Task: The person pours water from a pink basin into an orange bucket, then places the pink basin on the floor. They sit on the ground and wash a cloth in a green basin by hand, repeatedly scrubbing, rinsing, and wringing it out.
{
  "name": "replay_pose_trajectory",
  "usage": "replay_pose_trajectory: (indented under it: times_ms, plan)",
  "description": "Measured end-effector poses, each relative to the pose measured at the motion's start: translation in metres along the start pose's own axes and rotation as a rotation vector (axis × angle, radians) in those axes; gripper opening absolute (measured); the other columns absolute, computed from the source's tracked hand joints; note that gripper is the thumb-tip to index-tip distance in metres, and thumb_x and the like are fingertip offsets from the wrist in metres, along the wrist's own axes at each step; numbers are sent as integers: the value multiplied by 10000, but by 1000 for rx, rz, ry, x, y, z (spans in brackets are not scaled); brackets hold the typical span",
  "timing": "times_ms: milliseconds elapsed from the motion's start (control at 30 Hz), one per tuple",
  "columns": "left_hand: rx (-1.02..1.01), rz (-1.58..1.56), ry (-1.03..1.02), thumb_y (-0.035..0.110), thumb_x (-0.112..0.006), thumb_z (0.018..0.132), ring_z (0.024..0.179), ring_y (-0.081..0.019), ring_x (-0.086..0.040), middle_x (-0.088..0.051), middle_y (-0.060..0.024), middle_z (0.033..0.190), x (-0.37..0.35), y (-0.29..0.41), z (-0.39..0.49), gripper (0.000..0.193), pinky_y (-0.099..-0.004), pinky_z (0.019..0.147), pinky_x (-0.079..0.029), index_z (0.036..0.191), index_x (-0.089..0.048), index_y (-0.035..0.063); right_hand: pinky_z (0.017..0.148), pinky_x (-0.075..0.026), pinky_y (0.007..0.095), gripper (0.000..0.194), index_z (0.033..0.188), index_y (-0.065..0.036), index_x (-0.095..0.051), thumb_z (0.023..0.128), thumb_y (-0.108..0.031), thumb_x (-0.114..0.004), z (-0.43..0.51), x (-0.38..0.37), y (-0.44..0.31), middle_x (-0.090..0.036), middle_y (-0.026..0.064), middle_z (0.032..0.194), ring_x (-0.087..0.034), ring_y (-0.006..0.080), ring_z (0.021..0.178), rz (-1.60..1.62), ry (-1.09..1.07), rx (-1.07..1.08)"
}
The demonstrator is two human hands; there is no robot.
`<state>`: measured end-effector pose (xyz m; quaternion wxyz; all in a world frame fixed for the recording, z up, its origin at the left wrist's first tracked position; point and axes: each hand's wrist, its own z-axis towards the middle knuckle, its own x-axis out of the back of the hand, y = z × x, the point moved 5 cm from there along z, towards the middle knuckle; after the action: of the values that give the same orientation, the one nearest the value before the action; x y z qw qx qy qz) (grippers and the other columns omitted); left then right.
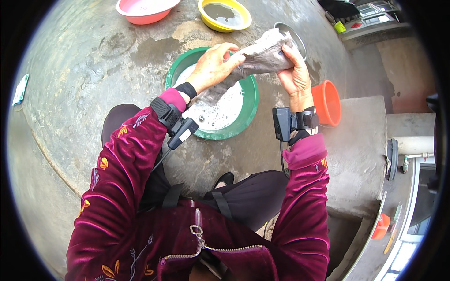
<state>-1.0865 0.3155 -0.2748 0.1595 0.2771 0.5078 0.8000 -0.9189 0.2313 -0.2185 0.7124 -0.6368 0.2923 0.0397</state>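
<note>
A wet grey ribbed garment (263,58), sock-like in shape, stretches between my hands above a green basin (254,102). White suds cling to its upper edge. My right hand (295,75) grips its wide end, thumb on top. My left hand (214,65) is at the other side, thumb and forefinger apart against the fabric; whether it grips is unclear. The garment's narrow part (214,93) hangs behind my left wrist, over foamy water (221,112) in the basin.
Beyond the basin stand a pink basin (140,17) and a yellow basin (211,26) holding murky water. A metal bowl (299,42) is partly hidden behind the garment. To the right, an orange bucket (330,103) lies beside a concrete ledge (355,140). The concrete floor (151,51) has wet patches.
</note>
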Motion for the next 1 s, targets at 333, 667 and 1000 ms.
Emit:
replay_pose_trajectory:
  times_ms: [333, 667, 1000]
  plan:
    - [265, -178, 77, 444, -517, 853, 527, -167, -538, -540, -46, 585, 13, -4, 2, 434, -292, 487, -431, 697, -566, 42, 902, -420, 309, 342, 1110, 0, -528, 779, -25, -612, 5, 8, 21, -580, 77, 1036, -543, 173, 998, 126, 62, 15]
    - [664, -1503, -517, 696, -372, 777, 1236, -355, -357, -385, -194, 1317, -46, -10, -17, 844, -603, 934, -343, 1346, -285, 78, 961, -378, 323, 589, 1299, 22, -332, 782, -77, -598, -20, -68, 34, -456, 126, 1244, -474, 207, 1130, -15, -202, -12]
    - [591, -1349, 26, 255, -491, 886, 862, -188, -576, -577, -54, 972, -42, -55, -24, 249, -373, 769, -491, 1059, -506, 76, 677, -420, 373, 212, 773, -73, -466, 673, -60, -652, -35, -109, 52, -502, 87, 757, -517, 290, 760, -1303, -126, 805]
